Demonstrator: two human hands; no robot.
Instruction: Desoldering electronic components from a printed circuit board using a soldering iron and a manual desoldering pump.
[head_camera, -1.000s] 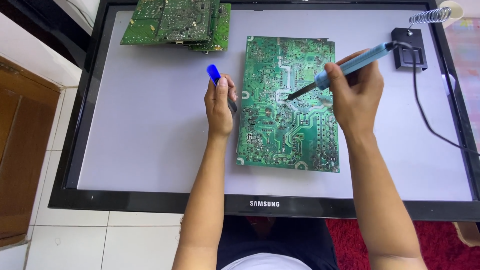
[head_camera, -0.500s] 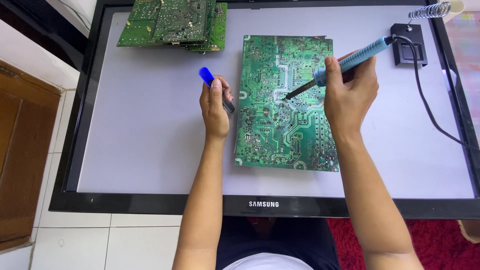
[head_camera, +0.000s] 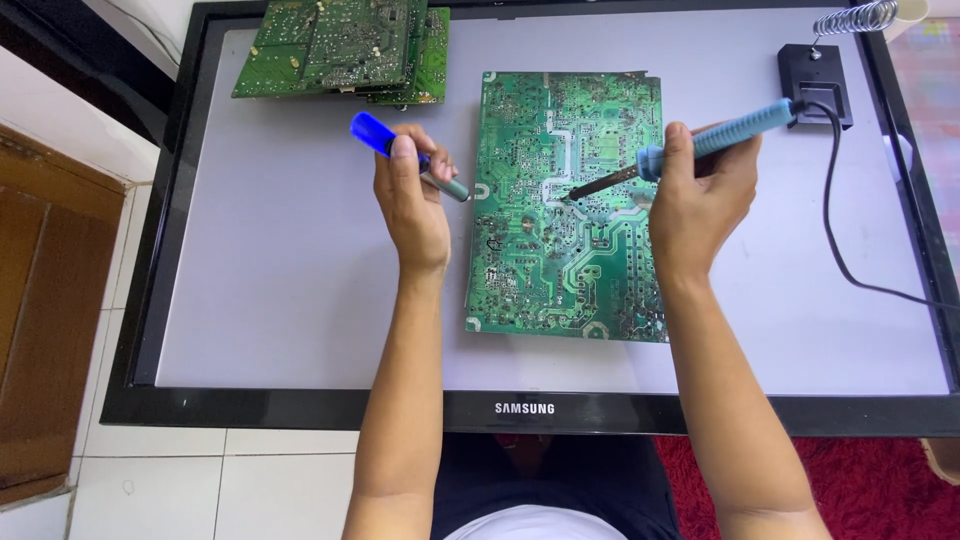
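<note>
Right hand (head_camera: 700, 195) grips a teal-handled soldering iron (head_camera: 690, 150), tip toward eight o'clock on the green circuit board (head_camera: 565, 260), lying lengthwise twelve-to-six mid-worktop. Left hand (head_camera: 415, 205) closes around a blue-capped tool (head_camera: 405, 155).

Only one view: from the head, looking straight down, close above the flat screen (head_camera: 300, 280).

Green circuit board (head_camera: 560, 250) flat on grey panel, teal soldering iron (head_camera: 690, 150) tip touching it, blue-capped tool (head_camera: 405, 155) tilted beside.
</note>
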